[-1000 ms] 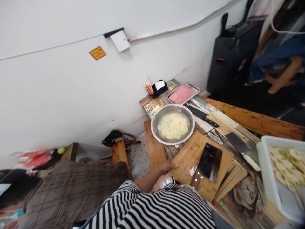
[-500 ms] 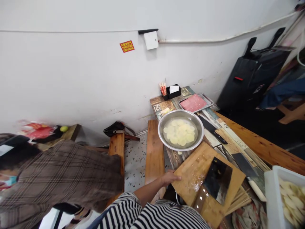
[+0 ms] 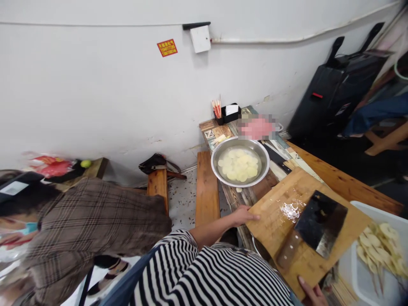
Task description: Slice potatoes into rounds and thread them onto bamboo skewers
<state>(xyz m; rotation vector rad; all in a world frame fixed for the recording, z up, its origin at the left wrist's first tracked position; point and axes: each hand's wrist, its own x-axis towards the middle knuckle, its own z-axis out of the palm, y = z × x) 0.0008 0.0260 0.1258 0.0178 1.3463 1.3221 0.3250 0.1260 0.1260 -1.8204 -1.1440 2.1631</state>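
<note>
My left hand grips the left corner of a wooden cutting board, thumb on top. At the near corner, my right hand holds the same board, with its thumb on the upper face and the rest partly cut off by the frame. A dark-bladed cleaver with a wooden handle lies flat on the wet board. Behind the board stands a steel basin of water with pale round slices, likely potato. A white plastic bin on the right holds skewered pale slices.
A tray of pink meat, partly pixelated, sits behind the basin beside a black caddy and chopsticks. A black-handled knife lies nearby. Wooden benches flank the table. A masked person in plaid is at left.
The cutting board, with the cleaver on it, has shifted right and now overlaps the bin's edge and covers the white-handled cleaver. My right hand has come into view on its near corner.
</note>
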